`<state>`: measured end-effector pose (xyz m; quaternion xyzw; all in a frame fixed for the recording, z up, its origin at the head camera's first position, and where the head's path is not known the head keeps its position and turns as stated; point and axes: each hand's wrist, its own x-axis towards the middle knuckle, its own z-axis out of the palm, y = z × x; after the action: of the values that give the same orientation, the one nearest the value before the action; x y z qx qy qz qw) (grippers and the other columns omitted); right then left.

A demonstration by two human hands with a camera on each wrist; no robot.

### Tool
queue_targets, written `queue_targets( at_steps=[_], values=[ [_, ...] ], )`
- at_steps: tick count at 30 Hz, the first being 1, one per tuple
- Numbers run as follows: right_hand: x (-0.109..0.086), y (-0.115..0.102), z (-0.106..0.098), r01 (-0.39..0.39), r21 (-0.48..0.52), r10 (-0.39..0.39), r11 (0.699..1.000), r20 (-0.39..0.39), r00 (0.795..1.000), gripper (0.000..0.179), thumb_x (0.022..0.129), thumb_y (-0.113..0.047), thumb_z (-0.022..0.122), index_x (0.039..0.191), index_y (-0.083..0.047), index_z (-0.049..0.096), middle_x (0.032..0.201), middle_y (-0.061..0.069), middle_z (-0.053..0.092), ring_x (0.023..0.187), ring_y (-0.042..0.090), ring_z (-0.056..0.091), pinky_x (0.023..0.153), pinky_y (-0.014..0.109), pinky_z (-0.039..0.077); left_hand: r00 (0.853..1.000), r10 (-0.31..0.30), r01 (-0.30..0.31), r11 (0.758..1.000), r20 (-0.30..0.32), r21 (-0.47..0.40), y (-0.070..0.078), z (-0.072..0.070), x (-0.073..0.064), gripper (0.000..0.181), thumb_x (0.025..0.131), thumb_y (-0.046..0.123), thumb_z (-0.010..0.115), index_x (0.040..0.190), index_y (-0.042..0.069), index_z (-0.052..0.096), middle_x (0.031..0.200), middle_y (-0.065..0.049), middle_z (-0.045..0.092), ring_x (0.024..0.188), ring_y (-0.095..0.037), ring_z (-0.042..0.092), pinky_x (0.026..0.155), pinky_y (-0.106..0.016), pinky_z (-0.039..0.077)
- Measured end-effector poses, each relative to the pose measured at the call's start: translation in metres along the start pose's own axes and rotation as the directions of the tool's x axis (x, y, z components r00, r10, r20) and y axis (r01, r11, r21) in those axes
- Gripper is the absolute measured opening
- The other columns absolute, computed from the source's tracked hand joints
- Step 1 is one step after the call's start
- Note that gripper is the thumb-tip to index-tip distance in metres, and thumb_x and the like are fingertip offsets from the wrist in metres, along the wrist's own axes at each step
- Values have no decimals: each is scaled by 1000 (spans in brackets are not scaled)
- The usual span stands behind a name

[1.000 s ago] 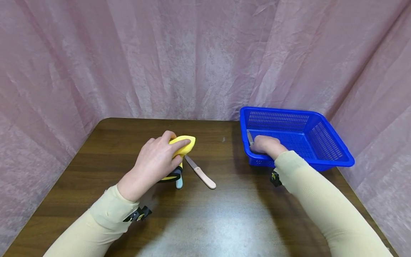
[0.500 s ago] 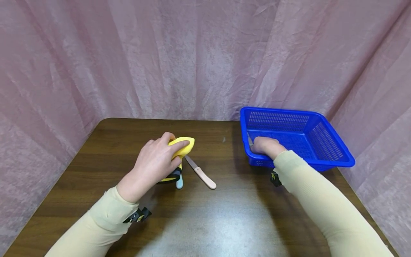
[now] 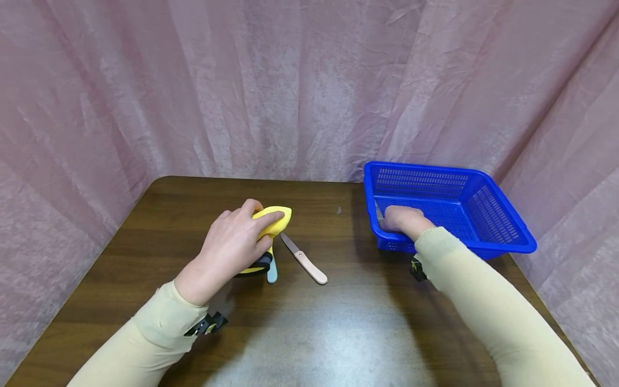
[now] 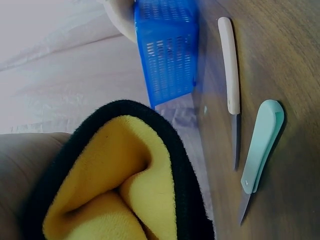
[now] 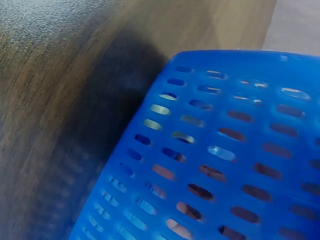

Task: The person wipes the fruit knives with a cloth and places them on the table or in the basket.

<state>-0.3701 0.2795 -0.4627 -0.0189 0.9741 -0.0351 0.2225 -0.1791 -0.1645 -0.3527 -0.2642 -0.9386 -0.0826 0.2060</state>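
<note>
In the head view my left hand (image 3: 232, 247) grips a folded yellow cloth (image 3: 280, 215) with a black border, held above the table. Close beside it lie two small knives: one with a pale pink handle (image 3: 311, 269), blade pointing away, and a mint-handled knife (image 3: 272, 273) partly covered by the cloth. The left wrist view shows both, with the mint handle (image 4: 262, 140) nearer the cloth. My right hand (image 3: 403, 219) reaches into the blue basket (image 3: 524, 242) at its near left corner. It holds a knife whose blade (image 3: 379, 212) points up along the left wall; the handle is hidden.
The brown wooden table (image 3: 319, 333) carries the basket at its far right. Pink curtains (image 3: 271, 91) hang behind the table and along both sides. In the right wrist view the basket's slotted wall (image 5: 240, 130) covers most of the hand.
The knife blade in my right hand has dropped slightly lower inside the basket. My left hand stays nearly still with the cloth, and the two knives on the table lie unmoved.
</note>
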Motion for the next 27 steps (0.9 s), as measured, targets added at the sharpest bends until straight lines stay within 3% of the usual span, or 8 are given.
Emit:
queue_targets(
  at_steps=[2, 8, 10, 13, 18, 27],
  values=[
    [-20, -9, -8, 2, -12, -2, 1000, -19, 1000, 30, 99, -41, 58, 90, -16, 74, 94, 8, 73, 89, 32, 68, 84, 69, 54, 1000, -3, 3, 1000, 2, 0, 0, 0, 0, 52, 89, 11, 79, 139, 24, 77, 121, -18, 66, 82, -32, 71, 72, -47, 53],
    [-110, -55, -48, -25, -14, 24, 1000, -90, 996, 47, 110, -47, 50, 81, -13, 66, 91, 12, 68, 89, 34, 67, 86, 61, 54, 1000, -5, 5, 1000, -4, 0, -1, -1, -1, 52, 89, 11, 78, 139, 23, 77, 121, -18, 66, 82, -32, 71, 72, -48, 53],
    [-123, -61, -53, -32, -15, 30, 999, -117, 993, 50, 111, -49, 49, 81, -12, 65, 93, 14, 68, 92, 35, 66, 87, 61, 54, 1000, -4, 4, 1000, -7, 0, -1, -1, -2, 52, 89, 11, 79, 139, 23, 77, 121, -18, 67, 81, -32, 71, 72, -48, 54],
    [-133, -65, -55, -17, -17, 14, 1000, -172, 985, 48, 112, -45, 50, 95, -4, 70, 107, 22, 72, 101, 42, 68, 90, 65, 55, 1000, -5, 5, 1000, -9, -1, -1, -1, -2, 52, 88, 10, 79, 139, 23, 77, 120, -18, 67, 81, -32, 71, 72, -48, 53],
    [-143, -65, -56, 9, 1, -9, 1000, -253, 967, 55, 114, -41, 48, 140, 5, 64, 138, 32, 67, 127, 54, 64, 98, 73, 52, 1000, -9, 9, 1000, -5, -1, -2, -1, -2, 53, 88, 10, 79, 139, 23, 77, 120, -19, 67, 81, -32, 71, 72, -48, 53],
    [-152, -57, -57, 61, 74, -37, 995, -289, 957, 75, 118, -53, 37, 166, 4, 41, 165, 33, 43, 153, 56, 39, 116, 77, 36, 1000, -21, 21, 1000, 5, 8, -5, -2, -3, 54, 88, 11, 80, 141, 23, 76, 120, -19, 66, 80, -33, 71, 72, -49, 53]
  ],
)
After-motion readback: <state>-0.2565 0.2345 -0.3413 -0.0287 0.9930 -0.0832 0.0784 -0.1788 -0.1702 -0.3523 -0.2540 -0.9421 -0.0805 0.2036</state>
